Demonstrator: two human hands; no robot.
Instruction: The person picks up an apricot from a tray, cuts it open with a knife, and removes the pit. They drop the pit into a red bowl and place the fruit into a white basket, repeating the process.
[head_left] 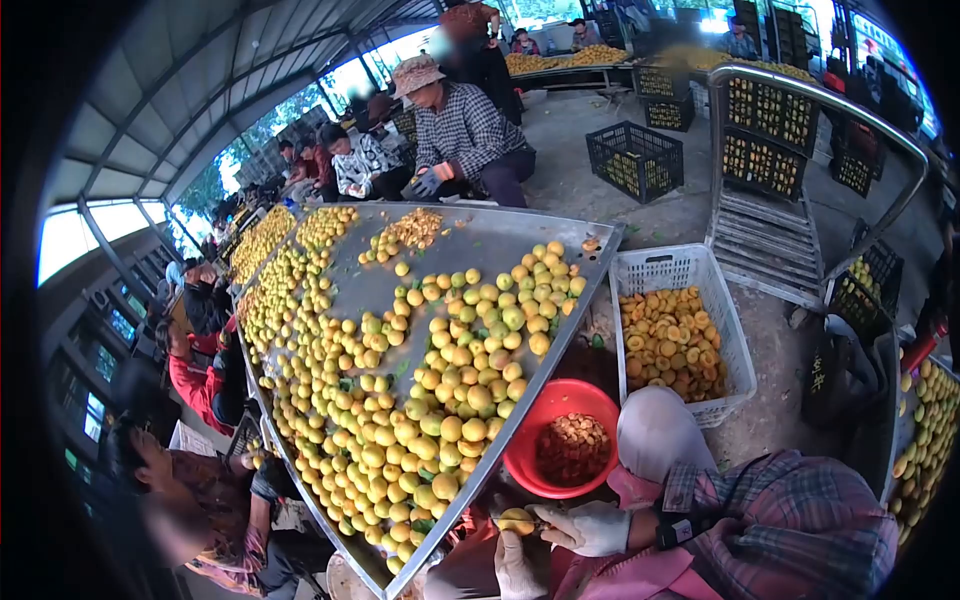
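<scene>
At the lower edge, my left hand (517, 568), in a pale glove, is closed on a yellow apricot (516, 521). My right hand (592, 528), gloved as well, closes round a thin, knife-like tool (541, 524) that meets the fruit's right side; its tip is too small to make out. Just above the hands stands a red basin (519, 455) with wet brown pits in it. Many whole yellow apricots (440, 400) cover much of the metal table (545, 385) beside me. A white crate (741, 352) to the right of the table holds halved apricots (675, 340).
Plaid cloth (800, 520) and a pale rounded covering (662, 432) fill the lower right. Several people sit round the table, one in a checked shirt (470, 130). A black crate (636, 163) and a cart with a metal handle (890, 140) stand behind.
</scene>
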